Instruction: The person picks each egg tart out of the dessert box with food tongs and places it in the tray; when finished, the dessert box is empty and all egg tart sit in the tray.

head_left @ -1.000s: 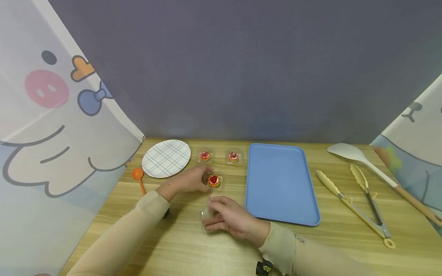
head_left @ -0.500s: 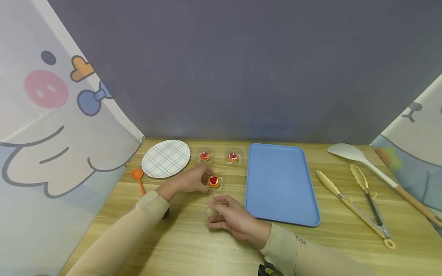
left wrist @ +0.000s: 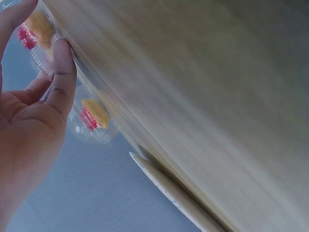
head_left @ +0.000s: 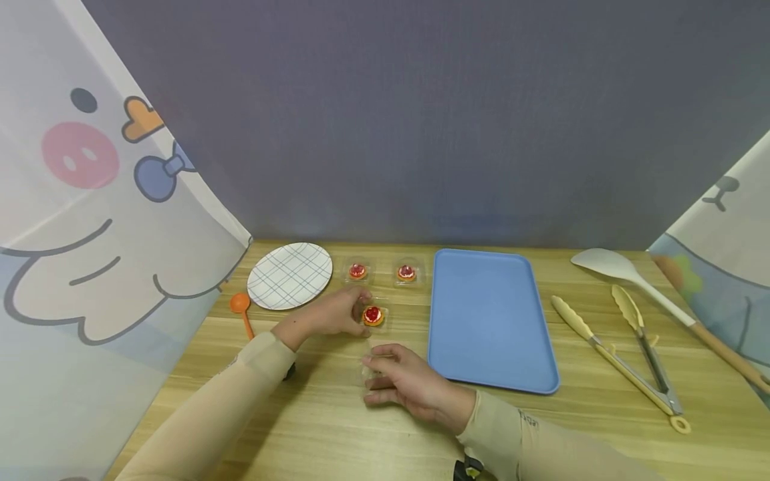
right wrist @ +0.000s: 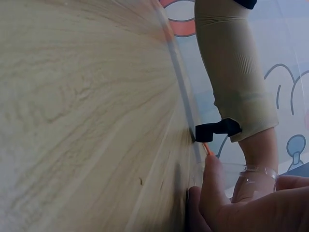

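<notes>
My left hand (head_left: 337, 312) holds a clear plastic box (left wrist: 44, 64) at its left side, fingers behind and thumb in front. In it sits a small tart (head_left: 373, 316) with red topping, brighter than the two farther tarts. Nearer to me, my right hand (head_left: 409, 382) grips a clear plastic lid (head_left: 368, 374) between thumb and fingers, low over the wooden table. In the right wrist view the clear lid (right wrist: 260, 170) shows by the thumb, partly hidden by the hand. Its full shape is hard to make out.
Two clear boxes with tarts (head_left: 357, 271) (head_left: 406, 272) stand behind. A checked plate (head_left: 290, 276) and an orange spoon (head_left: 240, 304) lie left. To the right are a blue tray (head_left: 490, 321), tongs (head_left: 625, 361) and a white spatula-like utensil with wooden handle (head_left: 607, 264).
My right hand has shifted slightly to the right with the clear lid. The left hand and the tart box stay in place.
</notes>
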`<state>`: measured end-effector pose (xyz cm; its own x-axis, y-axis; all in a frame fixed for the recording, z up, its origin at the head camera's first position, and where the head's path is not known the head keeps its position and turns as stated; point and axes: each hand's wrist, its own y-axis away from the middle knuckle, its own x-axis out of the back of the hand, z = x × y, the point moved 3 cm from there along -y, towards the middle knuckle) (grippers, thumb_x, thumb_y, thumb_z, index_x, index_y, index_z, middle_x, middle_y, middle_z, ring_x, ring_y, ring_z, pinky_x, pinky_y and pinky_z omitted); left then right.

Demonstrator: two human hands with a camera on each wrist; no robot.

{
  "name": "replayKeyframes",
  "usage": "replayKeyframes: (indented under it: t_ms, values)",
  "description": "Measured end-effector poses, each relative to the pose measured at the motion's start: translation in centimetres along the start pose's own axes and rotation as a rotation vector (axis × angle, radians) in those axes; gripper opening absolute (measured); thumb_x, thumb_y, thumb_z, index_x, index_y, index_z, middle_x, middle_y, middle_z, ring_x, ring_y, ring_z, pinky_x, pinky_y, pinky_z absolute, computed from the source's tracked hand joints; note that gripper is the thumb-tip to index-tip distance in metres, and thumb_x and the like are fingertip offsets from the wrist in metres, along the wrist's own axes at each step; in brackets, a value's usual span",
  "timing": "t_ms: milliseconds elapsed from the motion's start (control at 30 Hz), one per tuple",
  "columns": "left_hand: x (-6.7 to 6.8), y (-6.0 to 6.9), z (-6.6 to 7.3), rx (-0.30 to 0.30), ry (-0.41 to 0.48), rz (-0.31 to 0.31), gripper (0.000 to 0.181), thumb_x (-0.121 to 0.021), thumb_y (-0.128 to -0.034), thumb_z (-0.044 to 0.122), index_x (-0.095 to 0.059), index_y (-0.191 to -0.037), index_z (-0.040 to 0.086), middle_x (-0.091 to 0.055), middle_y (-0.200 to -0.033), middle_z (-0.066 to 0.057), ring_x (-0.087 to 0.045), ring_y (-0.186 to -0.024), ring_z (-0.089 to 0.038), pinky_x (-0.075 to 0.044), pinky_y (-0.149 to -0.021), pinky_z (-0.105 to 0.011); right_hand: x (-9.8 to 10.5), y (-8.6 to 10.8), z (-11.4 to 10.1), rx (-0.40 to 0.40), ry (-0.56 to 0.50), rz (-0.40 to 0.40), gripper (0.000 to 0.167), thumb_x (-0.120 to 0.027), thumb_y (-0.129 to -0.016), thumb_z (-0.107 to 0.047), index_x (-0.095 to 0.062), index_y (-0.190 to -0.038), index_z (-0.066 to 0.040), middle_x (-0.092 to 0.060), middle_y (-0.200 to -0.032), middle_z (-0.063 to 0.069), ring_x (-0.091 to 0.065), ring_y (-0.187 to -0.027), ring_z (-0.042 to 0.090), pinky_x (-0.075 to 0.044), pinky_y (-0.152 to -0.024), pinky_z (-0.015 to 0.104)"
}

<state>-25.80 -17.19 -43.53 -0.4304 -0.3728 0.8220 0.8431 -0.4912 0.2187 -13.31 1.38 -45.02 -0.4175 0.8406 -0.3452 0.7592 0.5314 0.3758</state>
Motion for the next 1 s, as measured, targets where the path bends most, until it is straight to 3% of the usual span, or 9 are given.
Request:
replayKeyframes:
  t_ms: [300,433,767,1000]
  values:
    - [0.0,0.1,0.0,-0.014,0.001,0.001,0.074,-0.092,-0.0818,0.033,-0.057,-0.141,0.005,-0.065,-0.101,0.0,-0.061,-0.089,-0.012,-0.053,-0.085,-0.032,0.2,0.5,-0.4,-0.022,0.025,0.015,0.07,-0.059,-0.108,-0.03,-0.026,-0.158,0.007,-0.041,-0.15,0.036,-0.064,-0.119,0.041,-0.066,-0.092,0.054]
    - [0.1,0.0,0.0,-0.018,0.004,0.004,0.073,-0.092,-0.0812,0.033,-0.058,-0.139,0.006,-0.065,-0.101,0.0,-0.061,-0.089,-0.012,-0.053,-0.085,-0.032,0.3,1.0,-0.8,-0.028,0.085,0.012,0.076,-0.058,-0.108,-0.034,-0.021,-0.161,0.007,-0.037,-0.156,0.039,-0.069,-0.115,0.043,-0.067,-0.085,0.055]
    - [0.1,0.0,0.0,-0.022,0.002,0.001,0.073,-0.092,-0.0813,0.033,-0.058,-0.139,0.005,-0.066,-0.103,0.0,-0.062,-0.09,-0.012,-0.054,-0.087,-0.033,0.9,2.4,-2.0,-0.017,0.469,-0.005,0.086,-0.06,-0.107,-0.041,-0.015,-0.17,-0.001,-0.024,-0.173,0.033,-0.074,-0.082,0.027,-0.064,-0.057,0.043]
    - [0.1,-0.1,0.0,-0.021,0.004,0.004,0.071,-0.092,-0.0802,0.031,-0.058,-0.137,0.005,-0.066,-0.101,-0.001,-0.062,-0.089,-0.011,-0.054,-0.089,-0.033,1.5,2.3,-2.0,0.073,0.677,-0.011,0.08,-0.063,-0.106,-0.037,-0.027,-0.166,0.003,-0.038,-0.162,0.032,-0.069,-0.069,0.02,-0.062,-0.055,0.037]
